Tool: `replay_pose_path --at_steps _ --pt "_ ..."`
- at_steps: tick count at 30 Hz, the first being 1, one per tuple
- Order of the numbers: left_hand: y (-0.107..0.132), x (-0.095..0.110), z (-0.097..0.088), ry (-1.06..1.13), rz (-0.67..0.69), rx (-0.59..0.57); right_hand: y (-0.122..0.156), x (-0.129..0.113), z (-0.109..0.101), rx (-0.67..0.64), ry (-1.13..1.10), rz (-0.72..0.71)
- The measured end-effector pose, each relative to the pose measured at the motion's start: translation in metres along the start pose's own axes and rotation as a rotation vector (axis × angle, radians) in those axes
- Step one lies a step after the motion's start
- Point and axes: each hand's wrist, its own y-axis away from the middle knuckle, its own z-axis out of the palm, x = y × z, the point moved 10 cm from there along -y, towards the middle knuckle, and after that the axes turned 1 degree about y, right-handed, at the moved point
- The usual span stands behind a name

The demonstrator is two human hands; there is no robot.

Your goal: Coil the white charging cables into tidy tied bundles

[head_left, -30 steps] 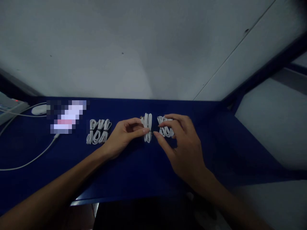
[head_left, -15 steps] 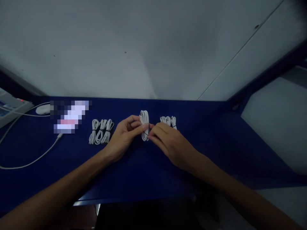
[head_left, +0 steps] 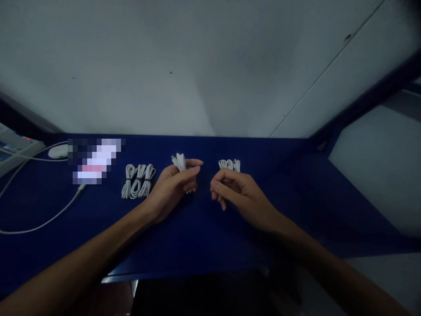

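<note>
A coiled white cable (head_left: 180, 161) is held in my left hand (head_left: 174, 184), its loops standing out above the palm and a bit showing below the fingers. The left fingers wrap round the coil, while thumb and index finger reach to the right. Apart from it, on the right, my right hand (head_left: 240, 193) is closed, thumb against curled fingers; whatever is in that pinch, if anything, is too small to make out. Just behind the right hand lie several coiled white cables (head_left: 230, 164), partly covered by it. Left of my left hand lie three cable bundles (head_left: 138, 181) with black ties.
A blue table (head_left: 184, 245) carries everything, with a pale wall (head_left: 184, 87) behind. On the left are a pixelated bright device (head_left: 97, 162) with a white cord (head_left: 62, 215), a white rounded object (head_left: 58, 151) and a white box (head_left: 19, 149) with a red light.
My hands have parted. The left hand has drawn the coiled cable slightly left and turned it into the palm; the right hand has let go of it and moved a little right.
</note>
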Motion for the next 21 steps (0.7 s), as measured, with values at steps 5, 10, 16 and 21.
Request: replay_pose_path --at_steps 5,10,16,21 --pt "0.005 0.007 -0.004 -0.364 0.088 0.021 -0.024 0.012 -0.01 -0.036 -0.24 0.078" --pt "0.007 0.021 -0.004 -0.592 0.175 0.088 -0.037 0.019 -0.011 -0.034 -0.204 0.046" --pt "0.008 0.025 -0.011 -0.695 0.221 0.172 -0.036 0.015 -0.021 0.111 -0.027 -0.067" --pt "0.012 0.025 -0.011 -0.806 0.26 0.172 -0.032 0.014 -0.021 0.087 -0.007 -0.06"
